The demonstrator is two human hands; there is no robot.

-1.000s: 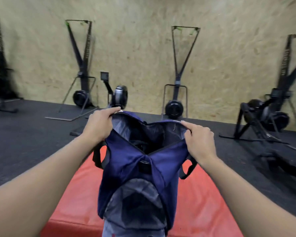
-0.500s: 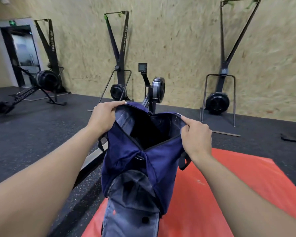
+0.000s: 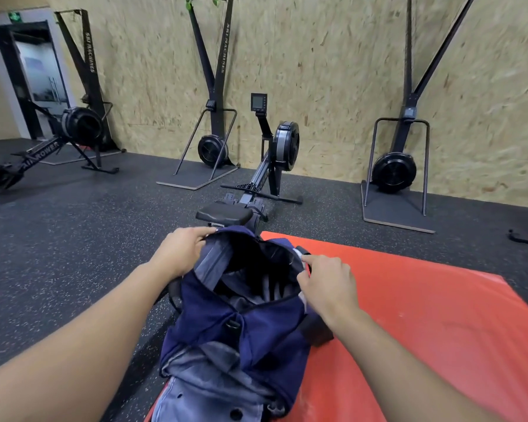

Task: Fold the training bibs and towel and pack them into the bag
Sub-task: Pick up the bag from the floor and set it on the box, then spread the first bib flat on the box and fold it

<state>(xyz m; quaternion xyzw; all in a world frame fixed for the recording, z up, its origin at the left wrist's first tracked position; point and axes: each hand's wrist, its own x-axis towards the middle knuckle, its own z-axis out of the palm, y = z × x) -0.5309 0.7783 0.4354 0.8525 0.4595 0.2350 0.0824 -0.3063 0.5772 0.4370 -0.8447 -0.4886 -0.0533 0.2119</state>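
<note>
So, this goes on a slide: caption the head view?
Both hands, left and right, hold open a navy fabric bag beside a red floor mat.

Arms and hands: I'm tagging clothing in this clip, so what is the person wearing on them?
Nothing visible: the left hand and right hand are bare, with no gloves, rings, watch or sleeves on either forearm within view.

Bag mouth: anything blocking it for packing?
Nothing visible does. The left hand and right hand grip opposite rims of the navy bag, holding its mouth spread. The interior looks dark; its contents cannot be told.
</note>
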